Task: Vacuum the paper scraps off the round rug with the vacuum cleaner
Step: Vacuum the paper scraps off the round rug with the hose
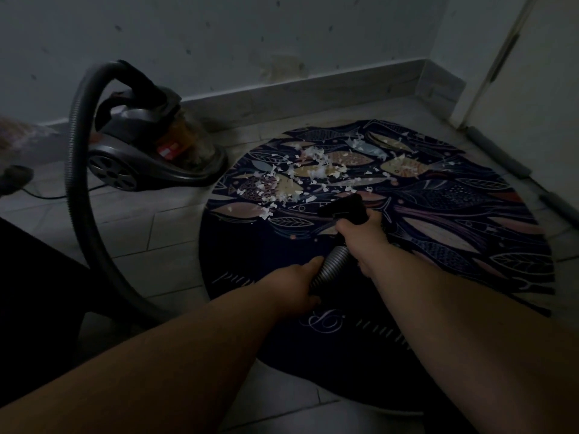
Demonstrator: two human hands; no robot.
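Observation:
A dark round rug (454, 214) with a fish pattern lies on the tiled floor. White paper scraps (300, 170) are strewn over its far left part. My right hand (360, 236) grips the black nozzle (343, 208) at the end of the ribbed hose (332, 264), and the nozzle's mouth points at the scraps just beyond it. My left hand (294, 286) holds the hose a little further back. The hose loops left and up to the canister vacuum cleaner (147, 151), which stands off the rug at the left.
A wall with a skirting board (297, 92) runs behind the rug. A door frame (488, 73) and dark tubes (498, 151) on the floor lie at the right. A power cord (47, 195) trails left of the vacuum. A dark mass (37, 292) fills the near left.

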